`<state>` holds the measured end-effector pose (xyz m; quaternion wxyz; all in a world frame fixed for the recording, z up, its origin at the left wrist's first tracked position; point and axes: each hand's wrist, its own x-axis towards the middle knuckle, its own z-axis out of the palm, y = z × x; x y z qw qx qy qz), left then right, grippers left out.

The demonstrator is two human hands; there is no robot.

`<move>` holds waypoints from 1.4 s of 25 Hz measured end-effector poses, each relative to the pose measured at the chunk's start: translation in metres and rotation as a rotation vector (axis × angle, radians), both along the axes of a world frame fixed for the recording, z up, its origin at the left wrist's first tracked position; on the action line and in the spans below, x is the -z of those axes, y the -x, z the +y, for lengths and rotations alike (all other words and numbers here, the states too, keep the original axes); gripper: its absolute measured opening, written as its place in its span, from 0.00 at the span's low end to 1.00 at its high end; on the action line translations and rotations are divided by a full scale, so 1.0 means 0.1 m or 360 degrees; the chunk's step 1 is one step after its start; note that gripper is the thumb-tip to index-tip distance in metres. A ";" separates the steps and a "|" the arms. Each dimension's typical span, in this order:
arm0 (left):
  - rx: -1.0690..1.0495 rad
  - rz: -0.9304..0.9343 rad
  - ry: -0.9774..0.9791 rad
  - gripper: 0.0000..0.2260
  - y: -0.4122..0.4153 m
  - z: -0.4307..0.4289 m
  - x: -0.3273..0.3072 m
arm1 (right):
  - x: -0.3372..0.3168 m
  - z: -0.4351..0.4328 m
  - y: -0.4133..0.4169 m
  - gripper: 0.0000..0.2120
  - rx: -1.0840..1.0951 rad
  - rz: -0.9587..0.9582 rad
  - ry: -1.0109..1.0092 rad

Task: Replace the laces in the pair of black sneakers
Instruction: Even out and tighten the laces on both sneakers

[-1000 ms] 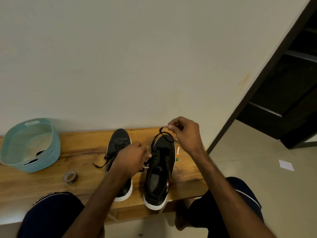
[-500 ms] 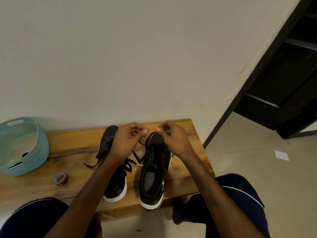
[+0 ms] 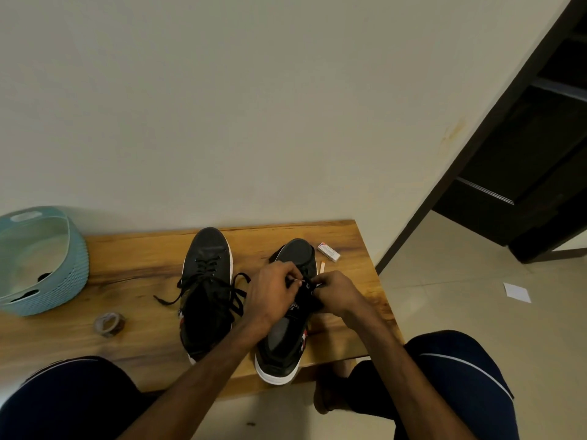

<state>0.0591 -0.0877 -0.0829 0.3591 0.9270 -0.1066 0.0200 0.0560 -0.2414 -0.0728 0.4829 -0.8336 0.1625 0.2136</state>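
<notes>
Wooden worktop (image 3: 143,258) holds one sneaker (image 3: 279,347) flat; left grip (image 3: 273,293) pinches the lace tip (image 3: 298,281), right grip (image 3: 336,292) pinches the shoe's edge, probably to steady the hole.

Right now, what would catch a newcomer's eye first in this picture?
Both hands meet over the right black sneaker on the wooden bench: the left hand and the right hand pinch its lace. To its left the other sneaker lies with loose laces, and a pale blue basket stands at the bench's left end.
</notes>
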 end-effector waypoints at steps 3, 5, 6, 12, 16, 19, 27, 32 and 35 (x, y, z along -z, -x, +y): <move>0.0035 -0.0043 -0.0107 0.06 0.00 -0.03 0.01 | -0.01 -0.03 0.01 0.13 0.0039 0.0052 -0.0157; 0.0051 -0.0040 -0.0135 0.07 0.00 -0.04 0.03 | 0.00 -0.03 0.01 0.13 0.0044 0.0057 -0.0167; 0.0056 -0.0042 -0.0160 0.07 0.00 -0.03 0.02 | 0.00 -0.02 0.00 0.13 0.0042 0.0059 -0.0157; 0.0082 -0.0057 -0.0244 0.07 -0.02 -0.04 0.01 | 0.06 -0.02 -0.06 0.11 0.0030 0.0068 -0.0091; 0.0134 -0.0082 -0.0296 0.07 -0.01 -0.06 0.03 | 0.08 -0.02 -0.06 0.11 0.0005 0.0047 -0.0071; 0.0103 -0.0106 -0.0334 0.06 0.00 -0.07 0.07 | 0.08 -0.01 -0.04 0.11 -0.0046 0.0007 -0.0059; -0.0025 0.0058 0.0082 0.11 -0.06 -0.05 0.18 | 0.20 0.00 -0.04 0.05 0.0409 -0.0117 -0.0230; 0.0003 -0.0179 -0.0110 0.21 0.02 0.02 0.17 | 0.32 0.17 0.00 0.06 0.0480 -0.0183 -0.0058; -0.0217 -0.0253 -0.0186 0.26 0.09 0.10 0.27 | 0.21 0.16 0.08 0.04 0.0409 -0.0501 0.0234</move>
